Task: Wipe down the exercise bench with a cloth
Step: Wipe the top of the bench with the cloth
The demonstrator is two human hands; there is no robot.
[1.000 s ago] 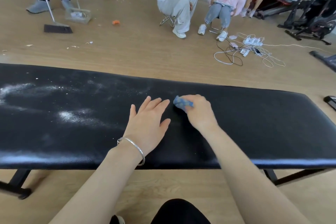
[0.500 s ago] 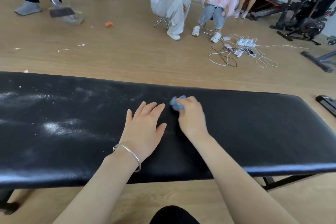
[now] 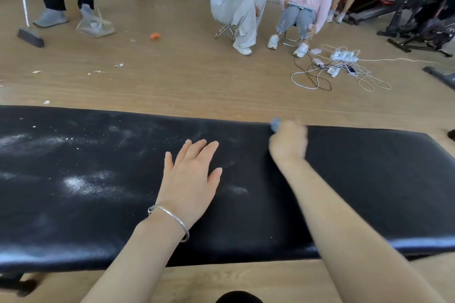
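Note:
A long black padded exercise bench (image 3: 369, 179) runs across the view. White powder is smeared over its left half. My left hand (image 3: 190, 177) lies flat on the pad near the middle, fingers apart, a silver bangle on the wrist. My right hand (image 3: 288, 141) is blurred with motion at the bench's far edge. It is closed on a small blue cloth (image 3: 275, 124), of which only a corner shows past the fingers.
Two people sit on small stools (image 3: 225, 29) beyond the bench. A tangle of cables and power strips (image 3: 337, 66) lies on the wooden floor. At far left a person stands with a broom (image 3: 30, 37) and dustpan (image 3: 94, 28). Exercise machines (image 3: 423, 24) stand at far right.
My right hand has swept the blue cloth away from me, from the middle of the pad to its far edge. My left hand stays flat in place. The camera has tilted slightly.

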